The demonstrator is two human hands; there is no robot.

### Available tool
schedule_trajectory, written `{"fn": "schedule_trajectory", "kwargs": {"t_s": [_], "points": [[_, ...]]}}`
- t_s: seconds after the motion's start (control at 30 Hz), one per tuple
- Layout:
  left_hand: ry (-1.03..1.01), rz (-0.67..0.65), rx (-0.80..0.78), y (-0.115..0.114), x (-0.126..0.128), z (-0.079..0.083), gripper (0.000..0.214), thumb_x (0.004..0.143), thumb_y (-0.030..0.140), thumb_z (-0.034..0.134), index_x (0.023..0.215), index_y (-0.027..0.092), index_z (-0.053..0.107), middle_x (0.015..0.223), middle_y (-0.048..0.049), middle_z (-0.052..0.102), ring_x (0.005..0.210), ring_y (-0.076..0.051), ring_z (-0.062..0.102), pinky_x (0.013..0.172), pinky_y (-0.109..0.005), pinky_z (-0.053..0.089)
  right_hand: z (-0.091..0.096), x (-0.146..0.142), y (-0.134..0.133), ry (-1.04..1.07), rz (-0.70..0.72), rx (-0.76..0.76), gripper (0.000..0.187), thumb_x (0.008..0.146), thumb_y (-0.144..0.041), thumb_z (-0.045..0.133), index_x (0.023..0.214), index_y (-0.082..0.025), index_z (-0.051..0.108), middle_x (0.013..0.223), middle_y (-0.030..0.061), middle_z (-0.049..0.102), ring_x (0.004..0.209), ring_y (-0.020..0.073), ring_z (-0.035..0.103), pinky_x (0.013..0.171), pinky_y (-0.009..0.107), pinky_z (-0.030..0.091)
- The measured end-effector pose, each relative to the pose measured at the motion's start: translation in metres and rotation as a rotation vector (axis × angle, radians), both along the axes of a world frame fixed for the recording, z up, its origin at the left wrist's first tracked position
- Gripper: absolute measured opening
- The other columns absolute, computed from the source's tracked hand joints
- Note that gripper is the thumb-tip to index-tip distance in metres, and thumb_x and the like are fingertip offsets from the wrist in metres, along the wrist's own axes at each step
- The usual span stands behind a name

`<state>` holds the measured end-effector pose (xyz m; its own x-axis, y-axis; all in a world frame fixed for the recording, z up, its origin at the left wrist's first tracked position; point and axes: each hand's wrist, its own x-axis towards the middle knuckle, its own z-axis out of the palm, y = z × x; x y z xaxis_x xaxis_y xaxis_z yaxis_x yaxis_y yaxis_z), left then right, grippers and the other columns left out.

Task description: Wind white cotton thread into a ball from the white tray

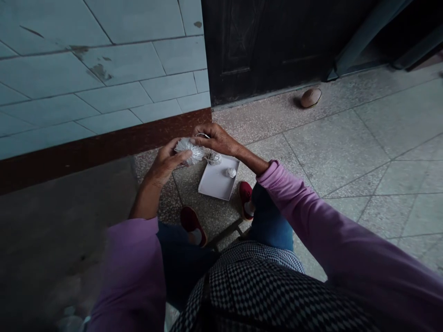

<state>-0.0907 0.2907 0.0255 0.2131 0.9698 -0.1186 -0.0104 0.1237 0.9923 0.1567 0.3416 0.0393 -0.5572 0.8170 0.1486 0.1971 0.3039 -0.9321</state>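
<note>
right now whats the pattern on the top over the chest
A black-and-white check on the cloth vest, clearest in the head view.

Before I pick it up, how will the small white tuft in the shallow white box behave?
The small white tuft looks light and soft, so a firm pinch would probably squash it. Its rounded shape might roll slightly, though its fluffy fibres should limit that. The shallow white box has a low rim, so a hard push could probably carry it over.

White tuft (188, 151), white box lid (217, 179); lilac-pink sleeve (311, 221), blue jeans (272, 221), dark red shoe (245, 194), black-and-white checked vest (263, 295), pale teal wall tiles (107, 78), red-brown skirting (104, 147).
</note>
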Motion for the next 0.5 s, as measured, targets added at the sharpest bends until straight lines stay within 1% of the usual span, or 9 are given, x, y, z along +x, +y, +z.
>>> {"fn": "schedule_trajectory", "kwargs": {"t_s": [0.07, 0.13, 0.2, 0.27, 0.33, 0.37, 0.43, 0.47, 0.5], "points": [[0.009, 0.022, 0.007, 0.001, 0.001, -0.003, 0.064, 0.070, 0.056, 0.117, 0.117, 0.021, 0.091, 0.110, -0.0069, 0.090, 0.097, -0.026, 0.082, 0.084, -0.033, 0.067, -0.005, 0.002, 0.005, 0.054, 0.057, -0.006, 0.063, 0.133, -0.067, 0.083, 0.094, -0.020, 0.066, 0.089, -0.0003, 0.060, 0.089, 0.0168, 0.053, 0.076, 0.027, 0.043], [0.018, 0.007, -0.002, 0.003, 0.000, -0.005, 0.061, 0.070, 0.053, 0.117, 0.116, 0.021, 0.093, 0.111, -0.0077, 0.092, 0.101, -0.028, 0.083, 0.087, -0.034, 0.068, -0.009, 0.011, 0.013, 0.118, 0.132, -0.042, 0.063, 0.134, -0.070, 0.081, 0.100, -0.018, 0.068, 0.085, -0.0038, 0.058, 0.081, 0.0130, 0.049, 0.072, 0.024, 0.041], [0.011, -0.008, -0.030, 0.004, -0.003, -0.006, 0.055, 0.071, 0.052, 0.113, 0.113, 0.023, 0.093, 0.107, -0.0073, 0.091, 0.100, -0.029, 0.083, 0.083, -0.034, 0.067, -0.011, 0.029, 0.024, 0.137, 0.218, -0.121, 0.059, 0.134, -0.069, 0.083, 0.109, -0.016, 0.071, 0.080, -0.0073, 0.057, 0.073, 0.0099, 0.046, 0.066, 0.021, 0.038], [-0.027, 0.010, -0.055, 0.004, -0.005, -0.005, 0.050, 0.071, 0.053, 0.108, 0.107, 0.023, 0.090, 0.098, -0.0065, 0.087, 0.096, -0.029, 0.082, 0.079, -0.034, 0.065, -0.010, 0.054, 0.035, 0.108, 0.284, -0.212, 0.052, 0.130, -0.062, 0.090, 0.119, -0.014, 0.075, 0.078, -0.0088, 0.059, 0.066, 0.0081, 0.045, 0.059, 0.019, 0.033], [-0.110, 0.067, -0.072, 0.002, -0.007, -0.003, 0.049, 0.070, 0.052, 0.105, 0.103, 0.023, 0.084, 0.091, -0.0067, 0.084, 0.098, -0.031, 0.082, 0.082, -0.037, 0.067, -0.010, 0.083, 0.045, 0.072, 0.254, -0.285, 0.043, 0.125, -0.051, 0.097, 0.121, -0.012, 0.079, 0.076, -0.0090, 0.061, 0.061, 0.0068, 0.043, 0.054, 0.019, 0.028], [-0.165, 0.118, -0.078, 0.002, -0.008, -0.001, 0.050, 0.068, 0.052, 0.104, 0.102, 0.023, 0.082, 0.090, -0.0073, 0.084, 0.102, -0.033, 0.083, 0.087, -0.040, 0.069, -0.010, 0.097, 0.049, 0.049, 0.225, -0.323, 0.037, 0.124, -0.043, 0.098, 0.120, -0.011, 0.080, 0.075, -0.0085, 0.063, 0.060, 0.0064, 0.043, 0.053, 0.018, 0.027], [-0.276, 0.231, -0.091, 0.000, -0.011, 0.005, 0.053, 0.065, 0.053, 0.104, 0.102, 0.022, 0.080, 0.091, -0.0096, 0.085, 0.110, -0.037, 0.084, 0.094, -0.045, 0.073, -0.012, 0.127, 0.054, 0.021, 0.139, -0.392, 0.027, 0.122, -0.030, 0.096, 0.111, -0.010, 0.081, 0.069, -0.0086, 0.061, 0.057, 0.0053, 0.039, 0.053, 0.018, 0.026], [-0.323, 0.284, -0.094, 0.000, -0.014, 0.009, 0.055, 0.063, 0.054, 0.103, 0.102, 0.022, 0.079, 0.093, -0.0112, 0.086, 0.111, -0.039, 0.085, 0.094, -0.046, 0.073, -0.013, 0.141, 0.055, 0.023, 0.083, -0.412, 0.027, 0.123, -0.028, 0.093, 0.107, -0.010, 0.081, 0.067, -0.0087, 0.059, 0.056, 0.0050, 0.037, 0.052, 0.018, 0.025], [-0.364, 0.329, -0.088, 0.001, -0.017, 0.013, 0.057, 0.061, 0.055, 0.102, 0.101, 0.021, 0.079, 0.095, -0.0124, 0.086, 0.109, -0.039, 0.084, 0.089, -0.045, 0.072, -0.015, 0.154, 0.056, 0.036, 0.026, -0.427, 0.029, 0.122, -0.028, 0.093, 0.103, -0.012, 0.080, 0.064, -0.0094, 0.056, 0.054, 0.0052, 0.034, 0.051, 0.019, 0.025]]}}
